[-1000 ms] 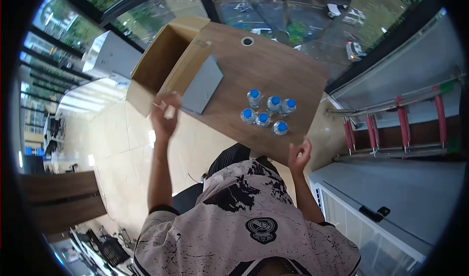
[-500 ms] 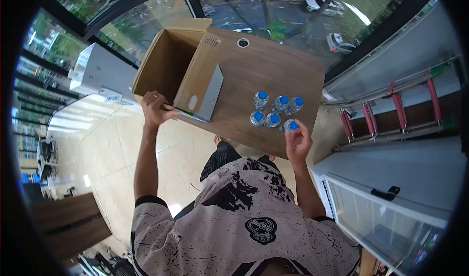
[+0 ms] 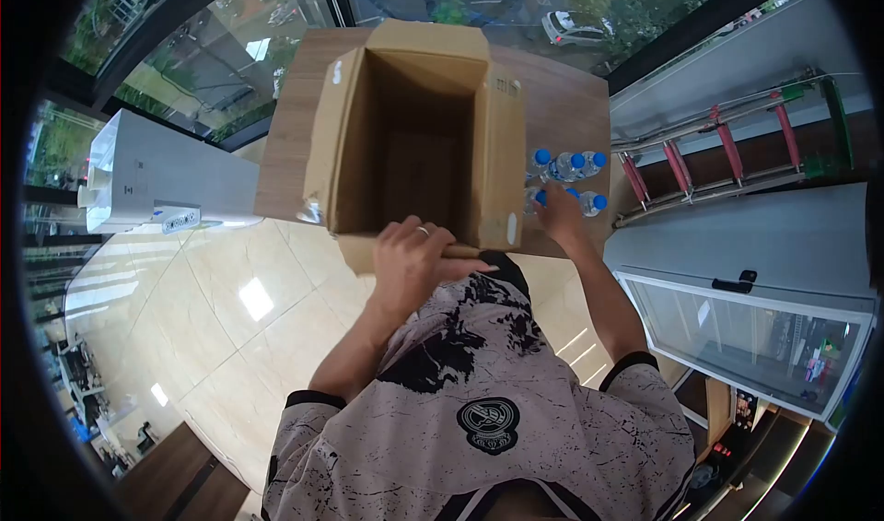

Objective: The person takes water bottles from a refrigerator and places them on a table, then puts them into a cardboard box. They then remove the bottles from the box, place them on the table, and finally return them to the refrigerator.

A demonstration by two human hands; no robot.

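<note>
A brown cardboard box (image 3: 502,152) stands on the table with its flaps folded out and its hollow inside facing me. My left hand (image 3: 412,261) is closed over the box's near edge, thumb lying along the flap. Right of the box, small clear water bottles with blue caps (image 3: 594,205) stand in a tight group. Among the front bottles is my right hand (image 3: 560,215), its fingers bent together against a bottle at the left of that row. The hand partly covers this bottle, and its fingertips are hard to make out.
The wood-grain table (image 3: 290,143) stands against tall windows. A white cabinet-like unit (image 3: 175,175) is on the left. To the right are a ladder with red rungs (image 3: 727,148) and a white glass-fronted cabinet (image 3: 746,337). My body is close to the table's near edge.
The box has moved right across the table and turned, now close beside the bottles. My left hand moved with it. My right hand has shifted from the near-right bottle to the front row's left.
</note>
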